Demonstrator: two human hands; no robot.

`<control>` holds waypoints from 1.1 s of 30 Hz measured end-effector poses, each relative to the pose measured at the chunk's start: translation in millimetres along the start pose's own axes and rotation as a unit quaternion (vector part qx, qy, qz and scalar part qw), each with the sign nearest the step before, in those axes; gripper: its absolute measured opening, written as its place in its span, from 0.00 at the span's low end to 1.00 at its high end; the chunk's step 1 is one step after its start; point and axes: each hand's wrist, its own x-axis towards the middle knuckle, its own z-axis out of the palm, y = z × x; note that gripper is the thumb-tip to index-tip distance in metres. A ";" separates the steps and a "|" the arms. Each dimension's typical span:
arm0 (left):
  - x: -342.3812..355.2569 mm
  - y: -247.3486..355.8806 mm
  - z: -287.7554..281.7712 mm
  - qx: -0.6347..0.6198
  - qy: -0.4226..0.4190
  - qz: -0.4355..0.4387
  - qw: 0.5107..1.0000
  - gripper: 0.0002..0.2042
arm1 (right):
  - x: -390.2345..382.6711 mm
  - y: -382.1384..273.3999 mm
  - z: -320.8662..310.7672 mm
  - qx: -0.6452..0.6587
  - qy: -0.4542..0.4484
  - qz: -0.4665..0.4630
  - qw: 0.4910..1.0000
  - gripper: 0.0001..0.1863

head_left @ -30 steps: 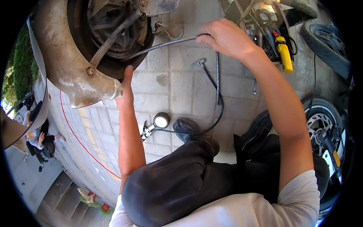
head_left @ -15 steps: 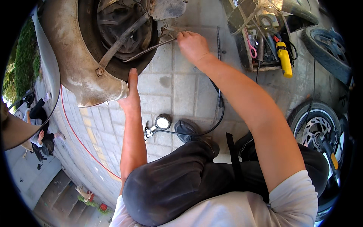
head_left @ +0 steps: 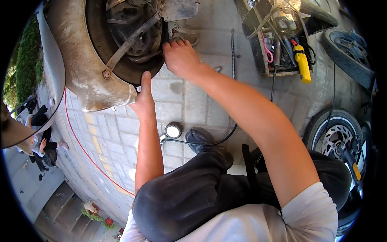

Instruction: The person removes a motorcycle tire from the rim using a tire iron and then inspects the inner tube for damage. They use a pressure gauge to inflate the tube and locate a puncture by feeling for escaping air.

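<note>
Lying along the inner edge of the black rubber tyre [head_left: 130, 71], the thin grey metal lever [head_left: 146, 59] is met by the right hand [head_left: 181, 58], fingers bunched, grip unclear. The left hand [head_left: 144, 101] is placed at the tyre's lower edge, thumb extended, fingers hidden.

Right hand [head_left: 181, 58] at tire [head_left: 133, 71] edge; left hand [head_left: 144, 101] just below; round gauge [head_left: 173, 130] on paving [head_left: 195, 99].

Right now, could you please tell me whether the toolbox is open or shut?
Open: in the toolbox, a pink handle and yellow tool show uncovered from above.
</note>
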 end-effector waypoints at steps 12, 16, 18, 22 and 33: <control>3.6 -0.9 1.2 -0.014 -0.007 -0.054 0.998 0.34 | -142.4 36.0 -29.9 0.250 -0.362 0.290 0.850 0.25; -7.0 14.6 25.8 -0.037 0.035 -0.054 0.997 0.32 | -139.4 43.0 -29.6 0.252 -0.386 0.319 0.828 0.26; -10.4 9.8 24.3 -0.036 0.037 -0.057 0.997 0.31 | -131.0 34.7 -24.4 0.259 -0.390 0.337 0.817 0.28; -6.1 -5.6 18.4 -0.038 0.013 -0.065 0.997 0.31 | -120.4 29.9 -21.3 0.146 -0.353 0.287 0.879 0.25; -7.6 -42.8 4.5 -0.044 0.019 -0.024 0.999 0.26 | -73.7 41.2 -137.7 0.022 -0.347 0.137 0.928 0.20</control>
